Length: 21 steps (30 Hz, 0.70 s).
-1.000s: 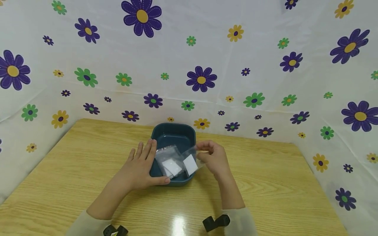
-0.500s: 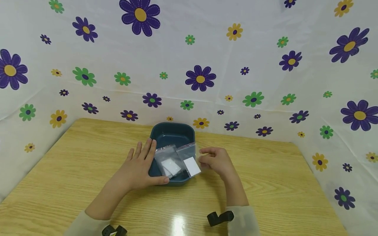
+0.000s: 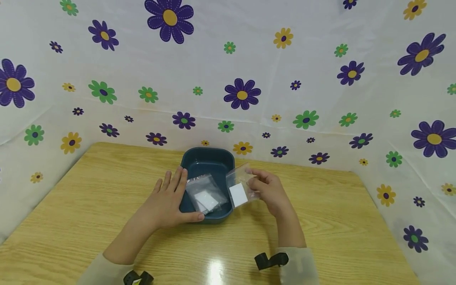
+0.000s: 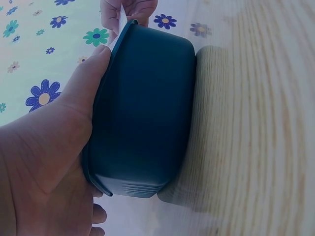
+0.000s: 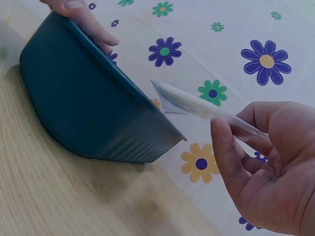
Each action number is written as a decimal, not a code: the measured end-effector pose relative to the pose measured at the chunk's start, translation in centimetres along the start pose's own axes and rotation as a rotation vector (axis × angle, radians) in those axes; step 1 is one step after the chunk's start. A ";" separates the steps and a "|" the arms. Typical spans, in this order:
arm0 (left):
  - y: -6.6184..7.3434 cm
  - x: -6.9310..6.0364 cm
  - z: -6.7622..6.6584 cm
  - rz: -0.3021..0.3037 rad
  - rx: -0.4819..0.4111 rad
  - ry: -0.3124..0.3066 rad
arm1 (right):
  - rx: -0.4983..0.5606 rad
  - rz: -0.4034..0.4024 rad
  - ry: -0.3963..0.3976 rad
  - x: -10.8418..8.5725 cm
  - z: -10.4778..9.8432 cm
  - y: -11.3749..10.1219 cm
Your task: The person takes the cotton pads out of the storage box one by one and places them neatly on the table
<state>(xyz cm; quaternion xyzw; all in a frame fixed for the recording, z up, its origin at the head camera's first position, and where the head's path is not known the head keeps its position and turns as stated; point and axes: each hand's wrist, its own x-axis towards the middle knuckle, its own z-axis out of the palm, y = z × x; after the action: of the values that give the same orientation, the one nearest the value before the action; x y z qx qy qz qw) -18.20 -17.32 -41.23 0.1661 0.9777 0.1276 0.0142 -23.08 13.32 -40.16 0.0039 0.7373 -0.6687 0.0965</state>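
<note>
My left hand (image 3: 167, 202) lies with spread, straight fingers along the left rim of a dark teal plastic bin (image 3: 210, 154), its thumb on the front rim. In the left wrist view that thumb (image 4: 91, 73) presses on the rim. Between thumb and fingers, my right hand (image 3: 268, 192) pinches a clear zip-lock bag (image 3: 238, 178) with a white square inside, above the bin's right rim. In the right wrist view the bag (image 5: 192, 103) is seen nearly edge-on, tilted. Overlapping clear zip-lock bags (image 3: 206, 194) with white pieces lie in the bin's front half.
The bin stands on a light wooden table (image 3: 320, 206). A white cloth (image 3: 270, 71) with purple, green and yellow flowers hangs behind the table and along both sides. Black cameras are strapped to both wrists, over pale sleeves.
The pinched bag has shifted right, from over the bin's right side to its right rim, and its tilt has changed. My right hand has moved right; the left hand stays on the bin.
</note>
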 end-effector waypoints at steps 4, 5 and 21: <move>0.0 0.1 -0.1 0.002 0.007 0.001 | 0.029 -0.005 -0.002 0.0 -0.3 -0.2; 0.1 0.1 -0.1 0.003 0.007 0.001 | 0.034 -0.005 0.000 -0.1 -0.4 -0.3; 0.0 0.1 -0.1 0.013 0.012 -0.002 | 0.126 -0.002 0.077 0.0 -1.7 -0.4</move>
<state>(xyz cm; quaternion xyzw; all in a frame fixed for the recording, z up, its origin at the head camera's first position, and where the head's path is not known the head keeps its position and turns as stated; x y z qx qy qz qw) -18.31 -17.30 -41.17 0.1727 0.9773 0.1218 0.0134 -23.35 14.91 -39.60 0.0350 0.6967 -0.7133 0.0669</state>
